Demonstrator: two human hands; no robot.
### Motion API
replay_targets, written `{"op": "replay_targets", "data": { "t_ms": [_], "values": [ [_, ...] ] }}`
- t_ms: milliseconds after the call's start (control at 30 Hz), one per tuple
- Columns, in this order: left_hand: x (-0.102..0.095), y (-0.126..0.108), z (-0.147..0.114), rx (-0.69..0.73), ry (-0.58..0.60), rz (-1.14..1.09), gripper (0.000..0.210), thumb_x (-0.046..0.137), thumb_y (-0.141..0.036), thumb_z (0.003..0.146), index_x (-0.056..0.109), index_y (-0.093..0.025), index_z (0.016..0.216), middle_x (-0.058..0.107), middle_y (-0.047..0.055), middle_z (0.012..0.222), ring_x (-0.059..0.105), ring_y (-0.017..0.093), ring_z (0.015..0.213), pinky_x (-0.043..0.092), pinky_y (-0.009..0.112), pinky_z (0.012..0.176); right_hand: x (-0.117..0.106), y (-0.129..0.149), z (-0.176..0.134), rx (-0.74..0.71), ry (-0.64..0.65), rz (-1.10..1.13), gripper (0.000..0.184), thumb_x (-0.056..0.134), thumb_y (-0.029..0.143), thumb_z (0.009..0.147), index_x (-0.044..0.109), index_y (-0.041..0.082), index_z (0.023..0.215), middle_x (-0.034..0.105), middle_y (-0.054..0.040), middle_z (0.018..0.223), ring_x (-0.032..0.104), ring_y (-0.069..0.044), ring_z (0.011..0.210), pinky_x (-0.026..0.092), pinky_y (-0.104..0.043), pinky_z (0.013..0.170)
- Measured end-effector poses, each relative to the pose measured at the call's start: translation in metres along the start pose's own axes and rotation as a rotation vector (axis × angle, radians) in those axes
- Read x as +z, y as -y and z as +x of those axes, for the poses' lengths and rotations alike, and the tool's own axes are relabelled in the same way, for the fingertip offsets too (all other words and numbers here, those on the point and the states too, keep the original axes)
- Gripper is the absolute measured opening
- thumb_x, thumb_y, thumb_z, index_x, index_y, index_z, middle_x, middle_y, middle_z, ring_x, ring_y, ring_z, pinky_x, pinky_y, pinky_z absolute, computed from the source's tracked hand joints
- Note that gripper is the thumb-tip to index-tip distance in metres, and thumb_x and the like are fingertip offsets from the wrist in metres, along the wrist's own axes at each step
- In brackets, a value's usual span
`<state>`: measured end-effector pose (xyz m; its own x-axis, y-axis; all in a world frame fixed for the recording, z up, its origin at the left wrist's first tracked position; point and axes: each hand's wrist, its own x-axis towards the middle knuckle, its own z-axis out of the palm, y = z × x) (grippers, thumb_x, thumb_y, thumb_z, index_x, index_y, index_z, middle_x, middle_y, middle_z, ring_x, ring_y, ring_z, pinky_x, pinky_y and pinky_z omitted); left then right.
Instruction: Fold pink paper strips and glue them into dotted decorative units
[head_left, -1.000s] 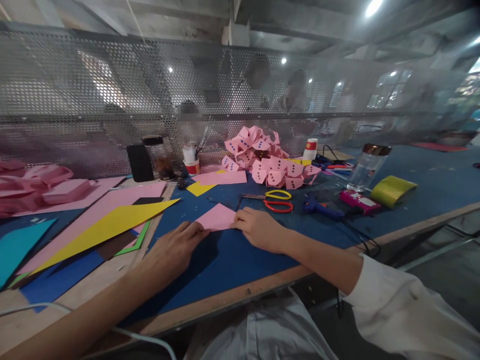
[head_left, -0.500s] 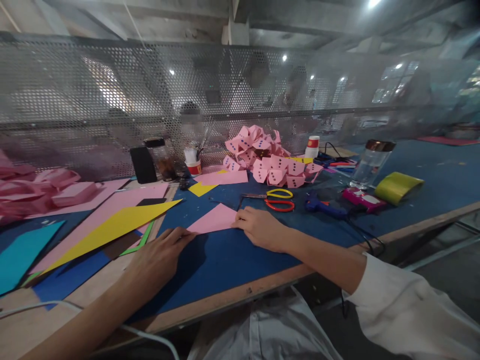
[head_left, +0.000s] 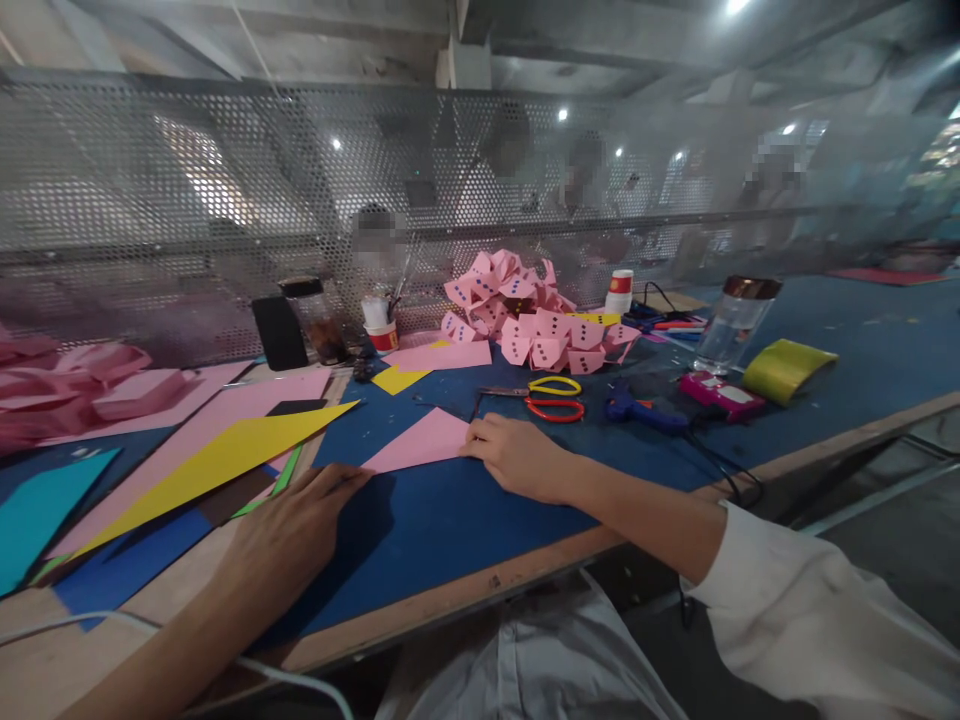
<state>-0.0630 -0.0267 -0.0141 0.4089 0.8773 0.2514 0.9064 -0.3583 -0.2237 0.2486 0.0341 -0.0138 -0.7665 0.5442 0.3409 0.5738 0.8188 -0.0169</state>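
A pink paper triangle (head_left: 421, 440) lies on the blue work surface (head_left: 450, 540) between my hands, its peak pointing away from me. My left hand (head_left: 307, 520) is at its left corner, fingers together and pinching the tip. At the right corner my right hand (head_left: 517, 455) has thumb and fingers closed on the paper. Just beyond the right hand rest scissors (head_left: 553, 400) with one yellow and one red handle. To their right lies a blue glue gun (head_left: 645, 412).
Pink folded paper pieces with dots (head_left: 525, 310) are heaped at the back. Yellow paper (head_left: 225, 470) and other coloured sheets spread at left. A clear bottle (head_left: 735, 325), a magenta box (head_left: 721, 395) and a curved yellow-green piece (head_left: 787, 370) stand at right. Perforated metal screen (head_left: 300, 180) behind.
My left hand has shifted slightly left and toward me, showing more of the triangle's left corner. The right hand stays on the right corner. The whole view has shifted a little.
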Motion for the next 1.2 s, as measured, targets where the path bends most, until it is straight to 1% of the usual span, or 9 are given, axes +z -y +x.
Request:
{"op": "replay_targets", "data": {
  "t_ms": [67, 200, 300, 367, 467, 667, 933, 1033, 1200],
  "values": [
    [0.001, 0.002, 0.001, -0.016, -0.015, -0.034, 0.05, 0.035, -0.008, 0.09, 0.065, -0.027, 0.125, 0.065, 0.008, 0.127, 0.066, 0.029, 0.103, 0.055, 0.041, 0.075, 0.0, 0.0, 0.0, -0.006, 0.002, 0.002, 0.031, 0.048, 0.006, 0.094, 0.068, 0.015, 0.117, 0.062, -0.0095, 0.114, 0.051, -0.021, 0.1, 0.047, -0.032, 0.082],
    [0.002, 0.011, 0.011, -0.085, -0.024, -0.187, 0.033, 0.039, -0.028, 0.098, 0.068, -0.026, 0.114, 0.067, 0.007, 0.122, 0.065, 0.028, 0.105, 0.051, 0.038, 0.081, 0.001, 0.0, 0.0, -0.015, -0.009, 0.0, 0.03, 0.05, 0.007, 0.093, 0.068, 0.014, 0.116, 0.062, -0.0096, 0.114, 0.051, -0.021, 0.1, 0.047, -0.032, 0.083],
    [0.003, 0.02, 0.026, -0.128, 0.027, -0.327, 0.033, 0.044, -0.04, 0.097, 0.071, -0.022, 0.104, 0.069, 0.009, 0.111, 0.064, 0.028, 0.102, 0.048, 0.038, 0.086, 0.002, -0.001, 0.0, -0.009, -0.016, 0.004, 0.032, 0.049, 0.006, 0.093, 0.068, 0.015, 0.117, 0.063, -0.009, 0.114, 0.051, -0.021, 0.099, 0.047, -0.032, 0.084],
    [0.003, 0.025, 0.035, -0.172, 0.078, -0.414, 0.034, 0.045, -0.042, 0.096, 0.071, -0.021, 0.1, 0.069, 0.008, 0.107, 0.063, 0.026, 0.098, 0.046, 0.037, 0.086, 0.002, -0.001, 0.0, -0.008, -0.014, 0.009, 0.032, 0.049, 0.006, 0.093, 0.068, 0.015, 0.117, 0.063, -0.0093, 0.113, 0.051, -0.021, 0.099, 0.047, -0.033, 0.084],
    [0.003, 0.029, 0.045, -0.22, 0.143, -0.48, 0.033, 0.05, -0.046, 0.091, 0.07, -0.02, 0.094, 0.071, 0.006, 0.096, 0.063, 0.025, 0.09, 0.045, 0.033, 0.082, 0.003, -0.001, 0.001, -0.01, -0.009, 0.01, 0.032, 0.05, 0.006, 0.093, 0.068, 0.015, 0.118, 0.062, -0.0103, 0.114, 0.051, -0.021, 0.1, 0.047, -0.033, 0.085],
    [0.006, 0.031, 0.051, -0.224, 0.153, -0.533, 0.028, 0.055, -0.042, 0.084, 0.07, -0.019, 0.086, 0.071, 0.003, 0.083, 0.063, 0.023, 0.08, 0.044, 0.03, 0.074, 0.002, -0.001, 0.001, -0.008, -0.009, 0.01, 0.032, 0.05, 0.005, 0.092, 0.068, 0.015, 0.117, 0.061, -0.0099, 0.114, 0.051, -0.021, 0.1, 0.047, -0.033, 0.085],
    [0.019, 0.041, 0.054, -0.232, 0.127, -0.601, 0.026, 0.058, -0.045, 0.076, 0.068, -0.022, 0.082, 0.071, 0.003, 0.079, 0.066, 0.024, 0.076, 0.047, 0.031, 0.07, 0.003, -0.001, 0.001, 0.005, 0.0, 0.013, 0.032, 0.05, 0.006, 0.092, 0.067, 0.015, 0.117, 0.061, -0.0099, 0.114, 0.05, -0.021, 0.099, 0.047, -0.033, 0.084],
    [0.019, 0.044, 0.052, -0.234, 0.114, -0.662, 0.024, 0.059, -0.041, 0.076, 0.07, -0.021, 0.083, 0.072, 0.002, 0.079, 0.065, 0.023, 0.076, 0.047, 0.03, 0.072, 0.003, -0.001, 0.001, 0.003, -0.001, 0.01, 0.033, 0.05, 0.006, 0.092, 0.067, 0.016, 0.118, 0.061, -0.0093, 0.115, 0.05, -0.021, 0.1, 0.047, -0.033, 0.084],
    [0.019, 0.049, 0.043, -0.255, 0.086, -0.681, 0.02, 0.055, -0.032, 0.078, 0.07, -0.019, 0.081, 0.074, 0.002, 0.084, 0.066, 0.022, 0.081, 0.048, 0.031, 0.081, 0.003, -0.001, 0.0, -0.001, -0.007, 0.024, 0.034, 0.051, 0.005, 0.091, 0.067, 0.015, 0.118, 0.061, -0.0091, 0.116, 0.051, -0.021, 0.1, 0.047, -0.033, 0.085]
  ]
}}
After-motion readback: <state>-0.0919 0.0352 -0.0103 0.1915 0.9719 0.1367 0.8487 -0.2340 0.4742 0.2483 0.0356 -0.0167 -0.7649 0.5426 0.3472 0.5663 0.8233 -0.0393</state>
